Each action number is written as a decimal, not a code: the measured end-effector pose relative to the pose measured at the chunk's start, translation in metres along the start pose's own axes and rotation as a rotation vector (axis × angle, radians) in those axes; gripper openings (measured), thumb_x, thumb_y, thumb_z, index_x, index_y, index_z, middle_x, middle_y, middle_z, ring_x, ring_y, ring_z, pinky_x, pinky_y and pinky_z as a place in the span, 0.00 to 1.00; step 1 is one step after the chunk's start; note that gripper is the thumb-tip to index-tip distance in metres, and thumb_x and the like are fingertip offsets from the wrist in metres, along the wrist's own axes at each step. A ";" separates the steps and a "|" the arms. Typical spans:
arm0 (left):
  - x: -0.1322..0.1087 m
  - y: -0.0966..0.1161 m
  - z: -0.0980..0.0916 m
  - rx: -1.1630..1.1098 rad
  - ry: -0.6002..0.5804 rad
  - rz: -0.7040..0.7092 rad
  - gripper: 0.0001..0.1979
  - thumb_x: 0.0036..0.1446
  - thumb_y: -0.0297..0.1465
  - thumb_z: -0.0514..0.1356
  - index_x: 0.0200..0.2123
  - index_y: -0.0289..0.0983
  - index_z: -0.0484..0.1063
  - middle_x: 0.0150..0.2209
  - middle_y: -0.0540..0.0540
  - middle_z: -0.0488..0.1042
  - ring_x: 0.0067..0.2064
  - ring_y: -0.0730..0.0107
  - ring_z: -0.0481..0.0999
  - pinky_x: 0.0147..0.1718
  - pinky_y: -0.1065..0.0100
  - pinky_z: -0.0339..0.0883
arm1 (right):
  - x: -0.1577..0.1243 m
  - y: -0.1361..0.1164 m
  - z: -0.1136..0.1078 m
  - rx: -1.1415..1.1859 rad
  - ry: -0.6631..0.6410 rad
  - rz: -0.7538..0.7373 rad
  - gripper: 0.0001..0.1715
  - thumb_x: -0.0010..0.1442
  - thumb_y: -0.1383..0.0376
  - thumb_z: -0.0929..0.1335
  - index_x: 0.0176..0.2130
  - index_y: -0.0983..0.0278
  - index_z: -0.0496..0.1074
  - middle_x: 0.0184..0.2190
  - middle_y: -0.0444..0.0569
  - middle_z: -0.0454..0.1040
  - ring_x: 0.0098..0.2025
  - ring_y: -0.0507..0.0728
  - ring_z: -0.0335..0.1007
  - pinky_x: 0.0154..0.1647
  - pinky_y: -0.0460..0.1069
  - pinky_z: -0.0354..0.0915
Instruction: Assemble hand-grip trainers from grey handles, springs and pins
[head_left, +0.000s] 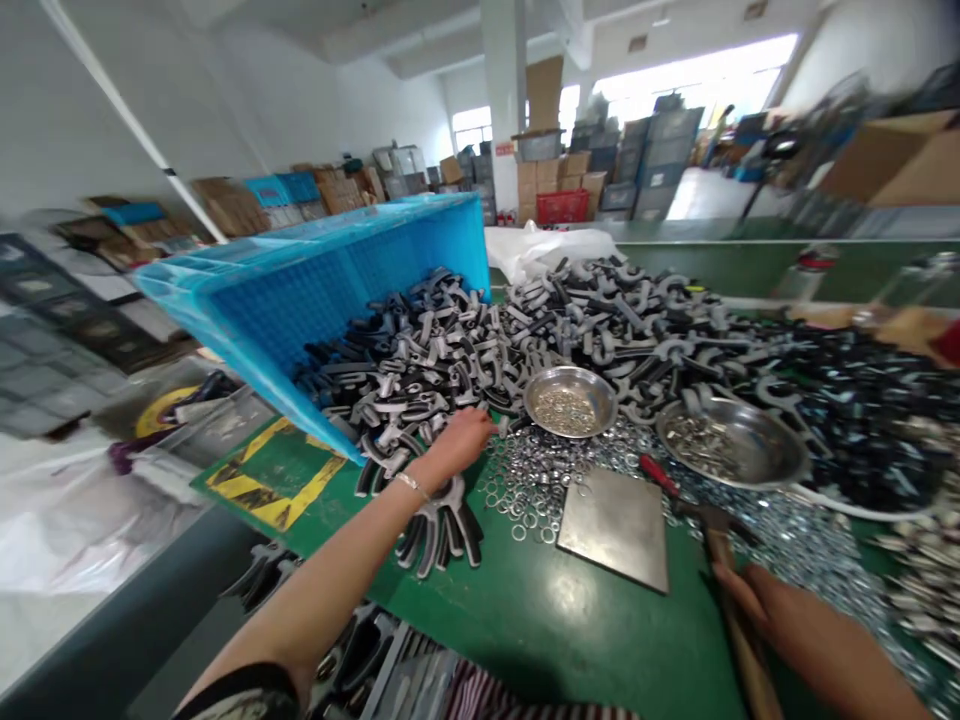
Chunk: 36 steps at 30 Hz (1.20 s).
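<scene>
Viewing a green worktable [525, 610], white-walled room [337, 130]. My right hand [799, 620] grips a wooden-handled hammer [745, 655]; whether my left hand [463, 440] does, I can't tell.

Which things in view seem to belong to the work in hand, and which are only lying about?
Likely in use:
hammer, at the right hand
grey-and-black parts, by the left hand
loose metal rings
metal plate

Probably just lying about:
red crate
cardboard boxes
white plastic sheet
</scene>
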<state>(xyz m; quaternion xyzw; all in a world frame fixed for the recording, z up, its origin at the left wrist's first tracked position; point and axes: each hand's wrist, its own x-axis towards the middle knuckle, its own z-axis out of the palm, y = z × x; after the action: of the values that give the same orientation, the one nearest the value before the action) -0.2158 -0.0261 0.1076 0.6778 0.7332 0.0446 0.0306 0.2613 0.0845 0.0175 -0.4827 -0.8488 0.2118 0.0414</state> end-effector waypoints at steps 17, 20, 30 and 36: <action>0.026 -0.005 -0.020 -1.014 0.427 -0.264 0.17 0.55 0.42 0.61 0.42 0.37 0.70 0.40 0.45 0.76 0.43 0.57 0.75 0.46 0.57 0.68 | 0.004 0.123 -0.085 -0.217 0.346 0.082 0.11 0.60 0.63 0.61 0.33 0.62 0.72 0.32 0.61 0.70 0.37 0.67 0.70 0.40 0.59 0.62; 0.003 0.036 -0.024 -1.654 0.446 -0.242 0.13 0.55 0.36 0.62 0.43 0.38 0.70 0.41 0.46 0.74 0.41 0.63 0.75 0.44 0.59 0.70 | 0.016 0.132 -0.082 -0.185 0.270 0.053 0.08 0.57 0.65 0.63 0.28 0.61 0.69 0.28 0.56 0.69 0.33 0.63 0.67 0.37 0.56 0.61; 0.061 0.244 0.074 -0.136 -0.031 0.471 0.07 0.59 0.24 0.58 0.37 0.35 0.76 0.40 0.40 0.76 0.42 0.59 0.76 0.42 0.61 0.70 | 0.018 0.132 -0.078 0.137 0.219 0.100 0.04 0.54 0.63 0.66 0.32 0.60 0.69 0.31 0.52 0.75 0.32 0.61 0.71 0.37 0.55 0.65; 0.070 0.273 0.097 -0.026 -0.034 0.516 0.09 0.62 0.22 0.54 0.38 0.30 0.75 0.37 0.36 0.75 0.39 0.57 0.77 0.40 0.58 0.70 | -0.005 0.114 -0.079 0.439 0.231 0.192 0.18 0.63 0.50 0.64 0.46 0.60 0.64 0.34 0.49 0.78 0.33 0.59 0.75 0.35 0.54 0.72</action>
<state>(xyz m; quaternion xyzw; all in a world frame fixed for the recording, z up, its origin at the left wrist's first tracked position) 0.0593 0.0673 0.0419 0.8426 0.5349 0.0488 0.0394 0.3769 0.1559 0.0444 -0.5616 -0.7224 0.3374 0.2213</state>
